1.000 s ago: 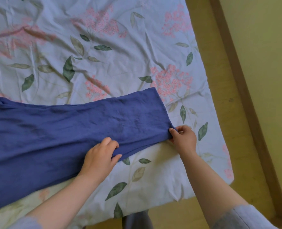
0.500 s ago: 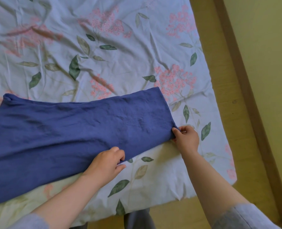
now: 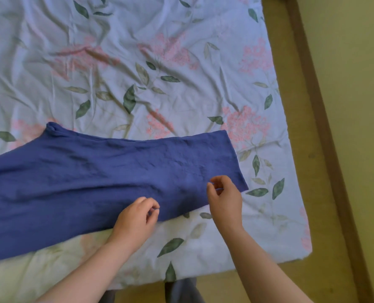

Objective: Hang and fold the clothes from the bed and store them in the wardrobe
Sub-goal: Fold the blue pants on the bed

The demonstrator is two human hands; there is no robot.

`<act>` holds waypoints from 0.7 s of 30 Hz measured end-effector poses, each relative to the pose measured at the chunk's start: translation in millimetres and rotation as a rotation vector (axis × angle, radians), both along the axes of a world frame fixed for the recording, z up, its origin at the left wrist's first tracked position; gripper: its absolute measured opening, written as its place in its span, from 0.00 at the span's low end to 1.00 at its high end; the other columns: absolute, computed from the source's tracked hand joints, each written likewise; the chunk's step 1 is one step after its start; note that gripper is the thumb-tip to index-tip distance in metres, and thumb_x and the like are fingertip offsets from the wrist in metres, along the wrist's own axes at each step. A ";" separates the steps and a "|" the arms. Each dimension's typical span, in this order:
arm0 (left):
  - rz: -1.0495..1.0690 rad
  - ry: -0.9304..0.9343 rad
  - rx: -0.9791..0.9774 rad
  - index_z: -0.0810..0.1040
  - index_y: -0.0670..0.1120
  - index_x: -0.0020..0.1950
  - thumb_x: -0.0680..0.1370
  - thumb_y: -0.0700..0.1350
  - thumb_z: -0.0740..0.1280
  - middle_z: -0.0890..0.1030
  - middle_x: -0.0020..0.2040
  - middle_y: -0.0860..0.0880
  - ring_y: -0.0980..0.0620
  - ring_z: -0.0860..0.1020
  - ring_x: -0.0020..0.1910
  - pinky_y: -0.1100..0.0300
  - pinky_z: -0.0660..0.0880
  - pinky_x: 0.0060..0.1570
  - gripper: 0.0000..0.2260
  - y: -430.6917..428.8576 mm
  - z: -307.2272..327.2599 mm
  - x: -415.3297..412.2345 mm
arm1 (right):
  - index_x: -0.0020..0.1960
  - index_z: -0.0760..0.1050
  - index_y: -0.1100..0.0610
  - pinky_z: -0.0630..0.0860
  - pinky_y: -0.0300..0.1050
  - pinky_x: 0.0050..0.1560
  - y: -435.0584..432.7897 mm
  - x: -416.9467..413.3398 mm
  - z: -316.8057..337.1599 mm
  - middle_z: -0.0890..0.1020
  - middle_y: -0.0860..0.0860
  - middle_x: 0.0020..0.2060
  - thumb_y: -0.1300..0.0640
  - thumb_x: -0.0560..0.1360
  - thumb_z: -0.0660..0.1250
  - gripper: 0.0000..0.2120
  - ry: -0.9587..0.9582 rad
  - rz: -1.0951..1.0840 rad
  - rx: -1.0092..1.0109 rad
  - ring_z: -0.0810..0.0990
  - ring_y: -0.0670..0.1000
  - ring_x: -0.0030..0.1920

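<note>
A long blue garment [image 3: 98, 178] lies spread flat across the floral bedsheet [image 3: 159, 73], running from the left edge of view to a squared end at the right. My left hand [image 3: 135, 219] hovers at its near edge with fingers loosely curled and no cloth visibly held. Over the garment near its right end, my right hand [image 3: 224, 195] is also loosely curled, with blue cloth showing through the gap between thumb and fingers. The garment's right corner lies flat on the sheet, apart from that hand.
The bed's near edge and right corner [image 3: 300, 248] drop to a yellowish floor [image 3: 291, 281]. A brown wooden strip [image 3: 326, 136] runs along the right beside a pale wall. Dark trouser legs [image 3: 181, 291] show at the bottom.
My right hand has let go of the garment's right corner and moved left over the cloth. My left hand has released the near edge and lifted slightly. The view has shifted back.
</note>
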State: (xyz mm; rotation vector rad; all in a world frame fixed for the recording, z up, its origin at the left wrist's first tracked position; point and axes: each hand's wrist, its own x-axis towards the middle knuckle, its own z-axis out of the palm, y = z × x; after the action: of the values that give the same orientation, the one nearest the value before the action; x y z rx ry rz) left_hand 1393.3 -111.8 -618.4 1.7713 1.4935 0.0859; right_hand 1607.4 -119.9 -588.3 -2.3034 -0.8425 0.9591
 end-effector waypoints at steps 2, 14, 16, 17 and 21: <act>0.078 0.006 -0.024 0.79 0.48 0.47 0.76 0.43 0.68 0.77 0.41 0.54 0.51 0.78 0.42 0.52 0.75 0.45 0.02 0.5 5.7 -21.9 | 0.50 0.76 0.54 0.76 0.41 0.45 6.7 -29.4 5.3 0.81 0.46 0.42 0.57 0.78 0.64 0.03 0.041 0.037 -0.005 0.79 0.46 0.43; 0.186 0.248 -0.336 0.78 0.47 0.56 0.79 0.53 0.63 0.76 0.57 0.46 0.47 0.77 0.57 0.57 0.71 0.55 0.12 -17.4 5.9 -189.8 | 0.51 0.76 0.53 0.69 0.33 0.32 46.2 -220.9 3.2 0.78 0.45 0.36 0.60 0.79 0.62 0.05 0.217 0.303 -0.099 0.74 0.44 0.33; 0.325 0.148 -0.305 0.79 0.45 0.49 0.79 0.49 0.65 0.78 0.50 0.46 0.46 0.78 0.51 0.55 0.73 0.52 0.08 -22.6 8.5 -217.4 | 0.51 0.76 0.53 0.69 0.32 0.28 48.3 -249.4 0.4 0.78 0.46 0.36 0.60 0.79 0.62 0.06 0.226 0.338 -0.122 0.73 0.44 0.32; 0.378 0.113 -0.271 0.79 0.43 0.48 0.78 0.47 0.66 0.78 0.48 0.46 0.46 0.78 0.49 0.54 0.73 0.50 0.07 -23.8 10.0 -231.2 | 0.52 0.76 0.53 0.69 0.32 0.29 49.2 -263.4 -1.0 0.78 0.46 0.36 0.60 0.79 0.61 0.06 0.232 0.358 -0.134 0.74 0.44 0.32; 0.523 0.058 -0.152 0.80 0.42 0.51 0.77 0.41 0.68 0.79 0.48 0.46 0.47 0.79 0.46 0.52 0.75 0.48 0.05 -24.6 15.3 -285.9 | 0.54 0.76 0.53 0.70 0.35 0.32 50.2 -313.8 -5.9 0.79 0.45 0.38 0.58 0.80 0.61 0.07 0.239 0.428 -0.179 0.75 0.45 0.34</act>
State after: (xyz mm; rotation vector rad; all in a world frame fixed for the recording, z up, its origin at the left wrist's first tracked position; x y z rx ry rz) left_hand 1107.3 -136.4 -603.1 1.2390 1.9197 0.1805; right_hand 1293.6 -69.7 -594.2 -2.1295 -1.2122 1.5146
